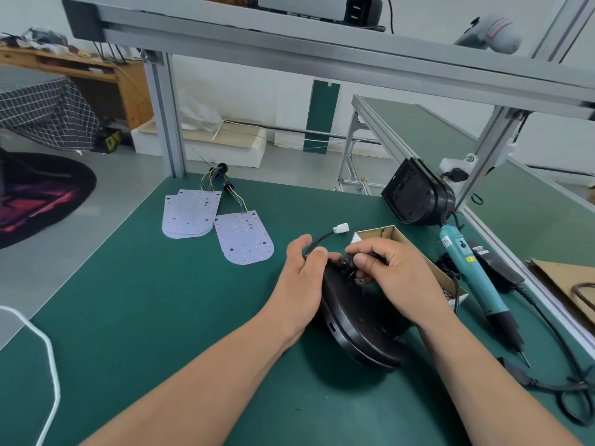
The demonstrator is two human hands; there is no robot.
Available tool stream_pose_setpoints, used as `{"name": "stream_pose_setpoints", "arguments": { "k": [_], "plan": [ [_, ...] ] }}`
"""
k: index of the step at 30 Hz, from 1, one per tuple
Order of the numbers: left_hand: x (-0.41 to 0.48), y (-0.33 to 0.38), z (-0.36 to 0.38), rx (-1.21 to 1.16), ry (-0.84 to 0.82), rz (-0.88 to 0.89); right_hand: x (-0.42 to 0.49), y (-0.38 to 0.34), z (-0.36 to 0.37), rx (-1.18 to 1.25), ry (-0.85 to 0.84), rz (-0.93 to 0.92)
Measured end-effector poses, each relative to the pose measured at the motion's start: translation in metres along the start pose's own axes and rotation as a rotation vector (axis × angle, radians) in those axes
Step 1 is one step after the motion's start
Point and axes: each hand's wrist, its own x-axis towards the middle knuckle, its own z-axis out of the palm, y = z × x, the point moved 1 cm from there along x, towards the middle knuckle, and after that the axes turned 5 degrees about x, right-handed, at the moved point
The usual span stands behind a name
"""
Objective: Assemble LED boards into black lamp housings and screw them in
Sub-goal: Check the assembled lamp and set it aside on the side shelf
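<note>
Right fingers point(362, 260): curled, pinching a small black cable fitting point(346, 267) at the housing's far end; the grip itself is partly hidden.
Right hand point(396, 268): arched over that end.
Left hand point(302, 272): wrapped round the black lamp housing point(357, 329), thumb by the cable point(317, 241).
Housing: lies on the green mat point(161, 317), under both hands.
Connector point(341, 227): white, free in the air beyond the left hand.
Risk, fitting: twisted or pulled hard, it may seat crooked or strain the wires.
Risk, housing: it could rock if the left grip loosens.
LED boards point(244, 238): well apart to the left, not yet fitted.
Screwdriver point(470, 272): lies to the right, its cord near the right forearm and likely to snag.
</note>
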Motion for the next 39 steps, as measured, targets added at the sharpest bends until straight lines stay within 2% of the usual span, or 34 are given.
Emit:
{"name": "stream_pose_setpoints", "arguments": {
  "k": [11, 17, 22, 25, 27, 31, 35, 39],
  "plan": [
    [0.001, 0.0, 0.0, 0.017, 0.005, 0.011, -0.003, 0.0, 0.005, 0.015, 0.055, -0.005],
    [0.002, -0.002, 0.001, -0.002, 0.014, -0.02, -0.005, -0.007, -0.001, -0.052, -0.013, -0.004],
    [0.003, -0.004, 0.0, -0.006, 0.035, -0.022, -0.012, -0.007, 0.005, -0.243, 0.046, -0.066],
    [0.003, -0.004, 0.0, -0.008, 0.041, -0.02, -0.017, -0.008, 0.006, -0.351, 0.049, -0.175],
    [0.003, -0.004, 0.0, -0.004, 0.026, -0.018, -0.017, -0.008, 0.008, -0.377, 0.053, -0.232],
    [0.003, -0.003, 0.0, 0.011, 0.021, 0.0, -0.015, -0.008, 0.01, -0.345, 0.06, -0.234],
    [0.006, -0.011, 0.001, 0.023, 0.056, 0.002, -0.022, -0.016, 0.016, -0.598, 0.029, -0.351],
    [0.007, -0.015, 0.001, 0.011, 0.066, 0.012, -0.027, -0.021, 0.013, -0.728, -0.103, -0.36]
  ]
}}
